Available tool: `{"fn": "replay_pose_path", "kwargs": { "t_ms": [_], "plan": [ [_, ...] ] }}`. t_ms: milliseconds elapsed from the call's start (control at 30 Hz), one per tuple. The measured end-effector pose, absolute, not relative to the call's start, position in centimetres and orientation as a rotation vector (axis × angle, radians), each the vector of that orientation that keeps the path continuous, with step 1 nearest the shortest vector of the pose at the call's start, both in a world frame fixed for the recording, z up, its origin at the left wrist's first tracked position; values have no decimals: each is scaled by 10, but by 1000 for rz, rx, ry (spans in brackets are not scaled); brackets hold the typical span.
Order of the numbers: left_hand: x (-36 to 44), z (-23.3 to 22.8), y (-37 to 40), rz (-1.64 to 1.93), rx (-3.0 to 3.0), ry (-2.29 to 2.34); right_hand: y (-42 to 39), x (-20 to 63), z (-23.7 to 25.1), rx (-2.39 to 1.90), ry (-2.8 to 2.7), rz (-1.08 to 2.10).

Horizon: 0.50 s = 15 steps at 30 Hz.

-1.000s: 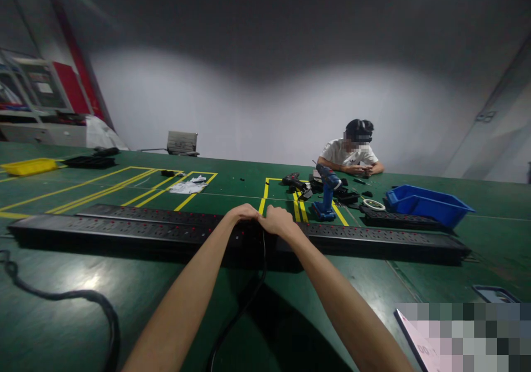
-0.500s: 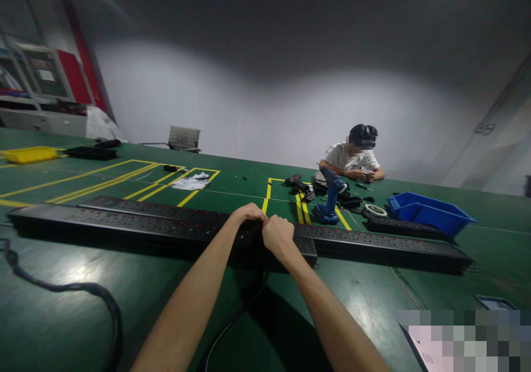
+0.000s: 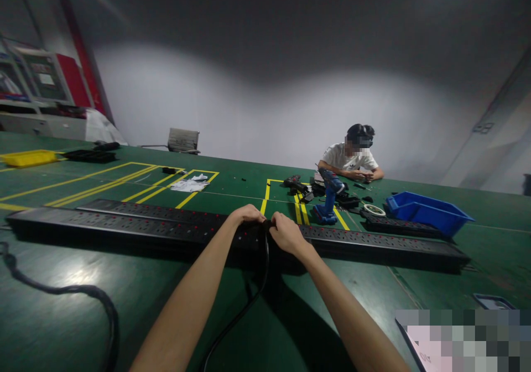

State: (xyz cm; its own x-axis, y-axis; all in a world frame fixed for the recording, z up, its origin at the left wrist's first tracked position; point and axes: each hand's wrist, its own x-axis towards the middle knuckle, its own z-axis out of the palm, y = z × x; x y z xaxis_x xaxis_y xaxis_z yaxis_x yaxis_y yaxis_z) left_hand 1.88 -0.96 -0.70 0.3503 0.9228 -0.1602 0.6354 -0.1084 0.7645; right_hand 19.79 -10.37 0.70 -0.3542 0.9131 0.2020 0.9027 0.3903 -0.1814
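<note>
A long black power strip (image 3: pixel 136 225) with rows of sockets and red dots lies across the green table in front of me. Over its right part, both my hands meet at the upper end of a black cable (image 3: pixel 266 256). My left hand (image 3: pixel 248 215) is closed with its fingertips at the cable's end. From the other side, my right hand (image 3: pixel 284 231) curls its fingers against the same end, which they mostly hide. The cable hangs down over the strip's near side and curves toward me. A second power strip (image 3: pixel 385 246) stretches off to the right.
A blue cordless drill (image 3: pixel 329 198) stands beyond the strips beside black parts. To the right are a blue bin (image 3: pixel 427 211) and a tape roll (image 3: pixel 374 210). A thick cable (image 3: pixel 78 289) lies at left. Across the table, a person (image 3: pixel 348 156) leans on their forearms.
My right hand has shifted slightly right and turned, its fist loosening. More of the cable now shows between my hands. My left hand has stayed nearly in place.
</note>
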Motion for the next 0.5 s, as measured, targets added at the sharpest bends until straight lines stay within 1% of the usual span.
{"fn": "replay_pose_path", "kwargs": {
  "t_ms": [100, 167, 300, 500],
  "plan": [
    [18, -11, -6, 460, 1840, 1395, -101, 207, 9, -1309, -2512, -39],
    [17, -12, -5, 463, 1855, 1411, -99, 209, 13, -1197, -2590, -60],
    [17, -12, -5, 458, 1851, 1396, -94, 211, 21, -1130, -2680, -73],
    [18, -11, -7, 508, 1778, 1363, -86, 219, 22, -1137, -2714, -98]
  ]
}}
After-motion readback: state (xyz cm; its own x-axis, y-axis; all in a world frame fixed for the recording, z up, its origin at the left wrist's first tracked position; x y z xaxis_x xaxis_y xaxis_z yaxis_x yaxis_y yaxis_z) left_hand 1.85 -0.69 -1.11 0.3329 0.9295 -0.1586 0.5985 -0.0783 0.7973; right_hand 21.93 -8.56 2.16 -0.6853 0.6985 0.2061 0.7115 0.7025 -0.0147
